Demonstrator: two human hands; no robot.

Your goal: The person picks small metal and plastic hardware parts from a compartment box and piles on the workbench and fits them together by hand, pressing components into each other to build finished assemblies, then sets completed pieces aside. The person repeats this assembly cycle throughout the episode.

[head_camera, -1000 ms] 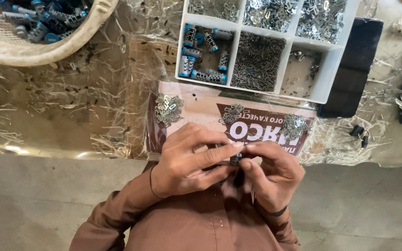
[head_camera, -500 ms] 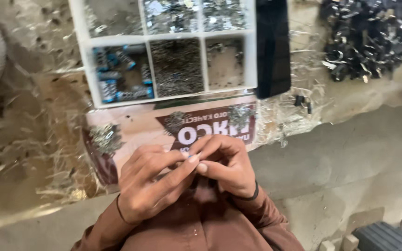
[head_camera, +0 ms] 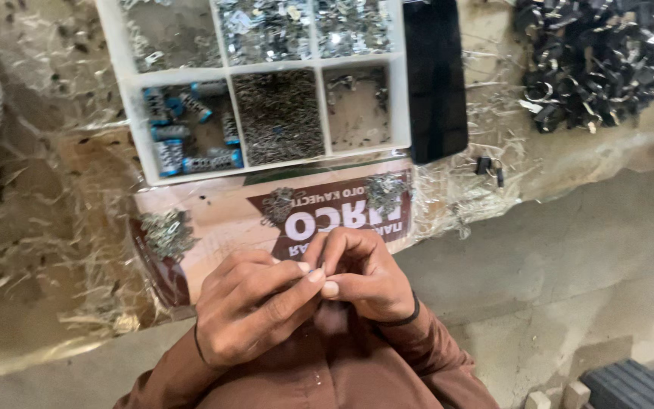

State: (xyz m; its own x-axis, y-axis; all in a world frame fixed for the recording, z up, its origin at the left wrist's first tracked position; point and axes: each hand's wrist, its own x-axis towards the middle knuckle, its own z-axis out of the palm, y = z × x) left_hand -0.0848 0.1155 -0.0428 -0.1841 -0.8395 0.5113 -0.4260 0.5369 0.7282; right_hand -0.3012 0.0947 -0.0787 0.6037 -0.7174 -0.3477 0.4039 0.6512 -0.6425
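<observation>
My left hand [head_camera: 247, 307] and my right hand [head_camera: 361, 274] meet fingertip to fingertip just over the near edge of a printed cardboard sheet [head_camera: 221, 220]. The fingers of both pinch a very small part between them; it is hidden by the fingertips, so I cannot tell its shape. Three little heaps of metal pieces lie on the cardboard: one at the left [head_camera: 166, 231], one in the middle [head_camera: 280, 203], one at the right [head_camera: 386, 189]. Brown sleeves cover both forearms.
A white compartment tray [head_camera: 126, 98] beyond the cardboard holds blue-capped cylinders [head_camera: 187, 136], fine dark wire pieces [head_camera: 280, 113] and silvery parts. A black phone [head_camera: 434, 79] lies beside it. A pile of black clips [head_camera: 607, 53] sits far right. Crinkled plastic covers the bench.
The view has swung to the right: tray and cardboard slid left in the frame and the black clip pile came into sight. My hands stay pinched together over the cardboard's near edge.
</observation>
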